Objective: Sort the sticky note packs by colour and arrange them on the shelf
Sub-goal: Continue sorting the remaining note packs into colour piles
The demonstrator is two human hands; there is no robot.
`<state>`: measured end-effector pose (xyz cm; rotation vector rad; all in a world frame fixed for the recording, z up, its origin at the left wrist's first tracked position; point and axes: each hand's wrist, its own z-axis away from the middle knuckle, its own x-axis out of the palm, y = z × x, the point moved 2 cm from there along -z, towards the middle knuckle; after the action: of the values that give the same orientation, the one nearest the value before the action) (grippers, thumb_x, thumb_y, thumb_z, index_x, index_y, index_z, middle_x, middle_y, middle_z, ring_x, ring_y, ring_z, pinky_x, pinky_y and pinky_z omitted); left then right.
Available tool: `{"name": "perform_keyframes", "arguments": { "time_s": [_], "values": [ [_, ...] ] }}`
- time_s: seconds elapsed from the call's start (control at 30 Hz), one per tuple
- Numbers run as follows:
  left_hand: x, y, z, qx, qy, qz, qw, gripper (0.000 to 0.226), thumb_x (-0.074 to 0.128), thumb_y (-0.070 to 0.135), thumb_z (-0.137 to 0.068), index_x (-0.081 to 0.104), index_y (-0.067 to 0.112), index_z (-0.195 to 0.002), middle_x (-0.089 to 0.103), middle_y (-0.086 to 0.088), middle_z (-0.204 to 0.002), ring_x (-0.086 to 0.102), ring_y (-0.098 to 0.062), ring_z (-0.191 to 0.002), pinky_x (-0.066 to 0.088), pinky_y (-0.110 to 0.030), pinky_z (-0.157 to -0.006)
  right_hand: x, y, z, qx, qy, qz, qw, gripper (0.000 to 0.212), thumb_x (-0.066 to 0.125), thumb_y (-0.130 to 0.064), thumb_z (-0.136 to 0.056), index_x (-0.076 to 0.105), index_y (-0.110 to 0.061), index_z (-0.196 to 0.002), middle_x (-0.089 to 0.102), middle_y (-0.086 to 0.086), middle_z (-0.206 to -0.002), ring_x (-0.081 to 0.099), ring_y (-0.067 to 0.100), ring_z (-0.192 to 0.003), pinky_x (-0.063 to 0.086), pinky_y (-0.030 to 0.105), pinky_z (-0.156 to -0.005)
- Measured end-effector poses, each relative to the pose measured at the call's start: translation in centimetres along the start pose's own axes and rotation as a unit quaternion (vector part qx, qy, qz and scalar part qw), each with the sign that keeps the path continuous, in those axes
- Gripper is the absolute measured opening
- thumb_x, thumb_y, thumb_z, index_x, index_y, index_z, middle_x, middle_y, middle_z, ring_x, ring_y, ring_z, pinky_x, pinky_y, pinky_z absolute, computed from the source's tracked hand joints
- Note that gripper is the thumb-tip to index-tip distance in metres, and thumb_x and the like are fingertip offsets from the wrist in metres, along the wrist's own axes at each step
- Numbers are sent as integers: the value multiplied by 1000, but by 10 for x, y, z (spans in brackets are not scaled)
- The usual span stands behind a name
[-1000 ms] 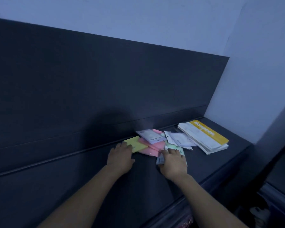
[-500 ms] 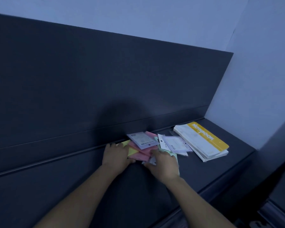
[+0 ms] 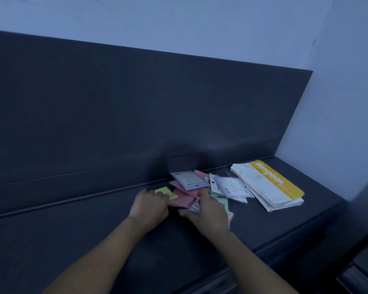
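Note:
A loose heap of sticky note packs lies on the dark shelf (image 3: 72, 240) near its back wall. My left hand (image 3: 150, 205) grips the yellow pack (image 3: 165, 191) at the heap's left edge. Pink packs (image 3: 182, 201) lie between my hands, with a lilac-backed pack (image 3: 188, 179) on top of them. My right hand (image 3: 206, 213) rests on pale green packs (image 3: 222, 201), its fingers curled over a small pack. Two more packs with white label backs (image 3: 232, 186) lie to the right. What lies under my right palm is hidden.
A stack of white booklets with a yellow cover strip (image 3: 268, 185) sits right of the heap. The shelf's tall dark back panel (image 3: 136, 107) rises behind. A pale wall (image 3: 338, 102) closes the right side. The shelf's front edge drops off at lower right.
Both hands have closed in on the heap. The left hand shifted onto the yellow pack and curled round it; the right hand slid left over the green and pink packs.

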<state>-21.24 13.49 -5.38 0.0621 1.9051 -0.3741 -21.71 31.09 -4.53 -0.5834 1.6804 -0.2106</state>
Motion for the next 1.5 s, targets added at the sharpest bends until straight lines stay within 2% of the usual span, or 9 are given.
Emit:
{"name": "perform_keyframes", "arguments": {
  "time_s": [0.17, 0.23, 0.33, 0.43, 0.57, 0.77, 0.93, 1.2, 1.5],
  "values": [
    [-13, -14, 37, -70, 75, 68, 992, 10, 63, 32, -64, 62, 21, -67, 60, 4, -61, 60, -18, -52, 44, -26, -47, 9, -14, 11, -26, -58, -28, 998, 64, 80, -46, -67, 37, -20, -105, 61, 3, -102, 58, 23, -94, 44, 32, -70],
    [-18, -17, 56, -102, 82, 106, 986, 12, 67, 29, -76, 62, 19, -79, 62, 3, -70, 62, -20, -57, 44, -28, -48, 12, -24, 17, -58, -52, -36, 996, 55, 74, -42, -74, 40, -19, -110, 62, 4, -102, 58, 24, -94, 44, 32, -69],
    [-29, -18, 80, -181, 75, 160, 968, 19, 49, 31, -95, 55, 13, -97, 64, -2, -88, 64, -29, -74, 40, -32, -55, 14, -40, 26, -103, -34, -39, 993, 40, 60, -28, -86, 42, -18, -120, 64, 7, -105, 60, 27, -99, 43, 32, -70],
    [-40, -23, 101, -249, 92, 231, 936, 18, 42, 30, -98, 46, 14, -92, 62, -4, -85, 60, -32, -75, 35, -34, -56, 16, -56, 34, -141, -16, -57, 988, 30, 54, -20, -90, 48, -16, -119, 66, 8, -105, 61, 29, -98, 46, 36, -75],
    [-53, -34, 129, -353, 116, 356, 857, 15, 48, 26, -96, 50, 15, -85, 60, 1, -70, 55, -23, -66, 40, -34, -59, 19, -80, 43, -151, -39, -82, 984, 18, 51, -23, -93, 51, -14, -109, 65, 6, -98, 59, 29, -93, 40, 35, -69],
    [-67, -61, 173, -480, 183, 481, 711, 17, 50, 23, -97, 59, 14, -86, 68, -1, -81, 64, -18, -74, 49, -33, -63, 30, -124, 57, -115, -91, -231, 962, 6, 55, -19, -92, 54, -18, -98, 64, -7, -89, 60, 13, -77, 44, 29, -62],
    [-86, -78, 213, -524, 238, 479, 663, 15, 48, 16, -98, 58, 13, -88, 64, 2, -77, 58, -12, -67, 43, -25, -57, 41, -170, 73, -119, -110, -318, 934, 6, 58, -16, -92, 56, -16, -97, 62, -11, -86, 59, 5, -74, 44, 18, -56],
    [-112, -104, 293, -582, 275, 440, 626, 14, 45, 19, -99, 55, 12, -92, 63, 1, -77, 60, -15, -69, 44, -24, -55, 63, -246, 114, -150, -144, -369, 906, 3, 60, -16, -90, 59, -18, -92, 66, -9, -86, 62, 8, -75, 47, 21, -59],
    [-143, -139, 396, -627, 318, 404, 585, 15, 45, 21, -97, 59, 15, -96, 67, -6, -83, 63, -25, -75, 46, -32, -63, 86, -345, 176, -135, -178, -461, 859, 9, 66, -17, -84, 60, -23, -80, 68, -3, -78, 67, 20, -76, 57, 46, -68]
  ]
}}
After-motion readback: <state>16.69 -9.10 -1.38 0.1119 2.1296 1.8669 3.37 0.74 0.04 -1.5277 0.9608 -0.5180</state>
